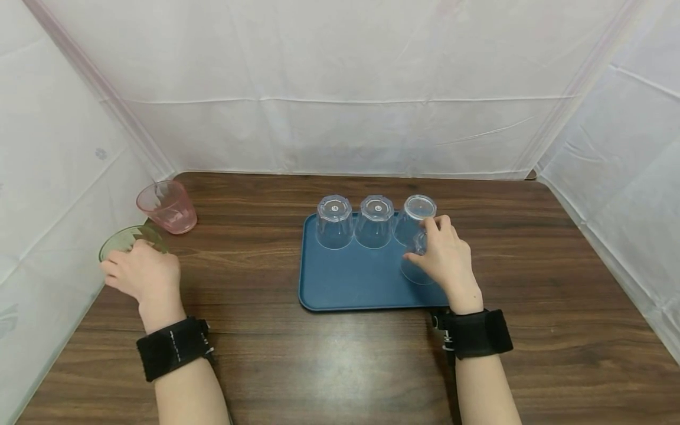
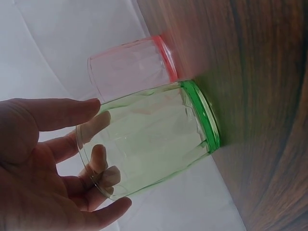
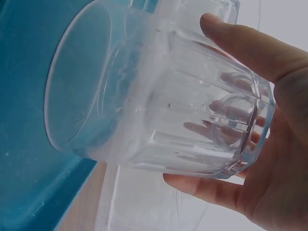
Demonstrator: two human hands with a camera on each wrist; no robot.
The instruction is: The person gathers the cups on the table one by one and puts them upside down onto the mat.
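On the far left my left hand (image 1: pixel 143 271) holds a green-tinted glass (image 2: pixel 149 139) near its rim, thumb on one side and fingers on the other. The green glass is upright, its base at the table. Just behind it stands a pink glass (image 1: pixel 177 211), upright. My right hand (image 1: pixel 446 257) grips a clear faceted glass (image 3: pixel 192 110) around its base end. That glass is upside down at the right side of the blue tray (image 1: pixel 345 289); I cannot tell whether its rim touches the tray.
Along the tray's back edge several clear glasses stand upside down: a left one (image 1: pixel 334 224), a middle one (image 1: pixel 375 224) and a right one (image 1: pixel 411 218) partly behind my right hand. White sheeting (image 1: pixel 340 130) encloses the brown wooden table (image 1: pixel 255 354) at the back and sides.
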